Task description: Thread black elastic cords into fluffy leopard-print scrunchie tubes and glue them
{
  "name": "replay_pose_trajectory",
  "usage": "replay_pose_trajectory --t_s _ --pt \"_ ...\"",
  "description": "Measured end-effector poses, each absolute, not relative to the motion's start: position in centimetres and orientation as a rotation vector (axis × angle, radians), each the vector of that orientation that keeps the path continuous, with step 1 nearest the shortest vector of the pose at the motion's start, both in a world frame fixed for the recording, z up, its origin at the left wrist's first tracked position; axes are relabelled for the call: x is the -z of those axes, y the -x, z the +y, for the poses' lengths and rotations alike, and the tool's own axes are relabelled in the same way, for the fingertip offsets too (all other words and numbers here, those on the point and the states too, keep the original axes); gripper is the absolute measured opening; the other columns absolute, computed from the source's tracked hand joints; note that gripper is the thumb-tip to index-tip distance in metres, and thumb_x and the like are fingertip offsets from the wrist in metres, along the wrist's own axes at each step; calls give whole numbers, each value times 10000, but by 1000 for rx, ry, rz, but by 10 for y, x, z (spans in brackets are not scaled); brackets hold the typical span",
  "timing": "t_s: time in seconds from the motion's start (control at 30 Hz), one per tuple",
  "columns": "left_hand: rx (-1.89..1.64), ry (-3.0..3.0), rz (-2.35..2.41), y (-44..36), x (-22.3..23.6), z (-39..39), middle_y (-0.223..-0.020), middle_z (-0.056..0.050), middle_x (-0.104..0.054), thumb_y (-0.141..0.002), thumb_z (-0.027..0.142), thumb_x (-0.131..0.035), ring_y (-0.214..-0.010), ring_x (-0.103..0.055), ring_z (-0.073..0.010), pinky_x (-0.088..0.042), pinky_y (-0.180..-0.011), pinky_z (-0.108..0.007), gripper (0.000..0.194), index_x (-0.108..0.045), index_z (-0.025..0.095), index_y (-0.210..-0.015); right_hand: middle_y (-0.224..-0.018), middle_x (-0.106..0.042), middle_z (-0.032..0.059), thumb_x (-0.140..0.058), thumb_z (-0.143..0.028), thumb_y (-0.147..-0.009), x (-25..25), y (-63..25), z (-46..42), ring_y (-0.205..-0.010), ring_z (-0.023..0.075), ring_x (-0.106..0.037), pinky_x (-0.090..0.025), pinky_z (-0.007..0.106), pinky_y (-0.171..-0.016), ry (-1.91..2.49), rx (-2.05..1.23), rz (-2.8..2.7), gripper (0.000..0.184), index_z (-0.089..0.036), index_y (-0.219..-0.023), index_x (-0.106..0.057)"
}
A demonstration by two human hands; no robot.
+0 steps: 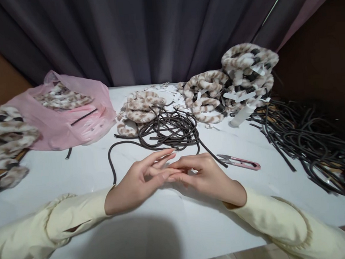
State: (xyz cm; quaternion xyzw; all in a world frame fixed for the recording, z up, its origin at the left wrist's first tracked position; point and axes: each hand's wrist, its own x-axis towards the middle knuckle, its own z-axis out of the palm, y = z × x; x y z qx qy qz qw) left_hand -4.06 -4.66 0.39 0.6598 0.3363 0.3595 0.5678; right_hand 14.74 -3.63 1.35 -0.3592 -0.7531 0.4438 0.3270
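My left hand [140, 180] and my right hand [205, 174] meet fingertip to fingertip over the white table, at the middle of the view. On the left, thumb and index finger press together while the other fingers stretch out loosely. Bent fingers and thumb of the right hand pinch at the same spot. Whatever lies between the fingertips is hidden or too small to name. Just beyond them is a tangle of dark cords [172, 127]. Pink-handled thread snips [242, 163] lie to the right of my right hand, blades toward it.
Spotted plush rings [143, 106] sit behind the cords, with more plush pieces [247, 68] piled at back right. A clear bottle [243, 113] lies near them. Many dark cords [305, 130] heap at right. A pink plastic bag [96, 91] and more plush [6, 136] occupy the left.
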Motion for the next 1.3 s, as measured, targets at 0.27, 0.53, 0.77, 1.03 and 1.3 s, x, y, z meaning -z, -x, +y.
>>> replay_pose_trajectory --t_s 0.27,0.53,0.77,1.03,1.3 --pt "-701 -1020 624 45 0 -26 -1130 -116 -643 -770 193 -508 -1126 -544 -303 -446 -918 -467 423 -568 188 -1189 -510 -610 7 -515 -306 -872 -17 -150 -33 -482 105 -563 -463 218 -543 888 -1533 -1915 297 -94 -972 -698" --pt "-700 -1021 579 46 2 -24 -868 -101 -727 -722 171 -583 -1230 -438 -275 -334 -1021 -491 477 -564 184 -1198 -558 -643 36 -499 -353 -876 -20 -155 -26 -615 152 -634 -496 315 -741 797 -1800 -1851 335 -89 -903 -704" --pt "-657 -955 660 43 -1 -27 -903 -121 -721 -730 147 -644 -1280 -361 -242 -297 -1044 -458 539 -490 157 -1246 -636 -679 63 -492 -383 -876 -16 -160 -21 -672 166 -657 -478 361 -811 761 -1950 -1811 364 -82 -917 -693" --pt "-657 -926 675 43 0 -27 -930 -121 -715 -730 130 -658 -1293 -335 -208 -274 -1065 -426 658 -392 128 -1332 -611 -669 49 -549 -394 -841 -20 -155 -25 -574 146 -636 -499 306 -673 845 -1944 -1727 351 -80 -883 -701" --pt "-657 -942 703 42 -1 -28 -938 -109 -716 -721 118 -661 -1289 -335 -230 -321 -1041 -421 662 -405 139 -1331 -548 -653 38 -576 -415 -815 -19 -151 -26 -535 128 -615 -502 264 -603 911 -1887 -1753 369 -81 -882 -717"
